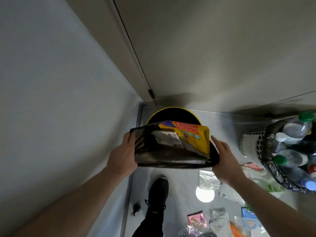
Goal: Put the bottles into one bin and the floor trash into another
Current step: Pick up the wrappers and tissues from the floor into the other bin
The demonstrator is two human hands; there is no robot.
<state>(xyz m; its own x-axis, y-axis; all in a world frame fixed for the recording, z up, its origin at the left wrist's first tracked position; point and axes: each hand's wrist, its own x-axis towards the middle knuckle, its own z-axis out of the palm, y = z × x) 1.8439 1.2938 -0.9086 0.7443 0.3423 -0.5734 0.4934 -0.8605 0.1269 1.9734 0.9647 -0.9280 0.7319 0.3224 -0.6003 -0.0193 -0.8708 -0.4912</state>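
We held the flat stack of wrappers (172, 147) directly above the yellow-rimmed bin (171, 111), its long axis spanning both hands, left hand (122, 158) pinching it, right hand (225, 159) spread open beside it.

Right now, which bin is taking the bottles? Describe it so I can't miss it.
Follow the floor to the right edge of view. The bottle bin stands there, white with punched holes, liner bag folded over its rim, packed with capped bottles. The other bin is black with a yellow rim.
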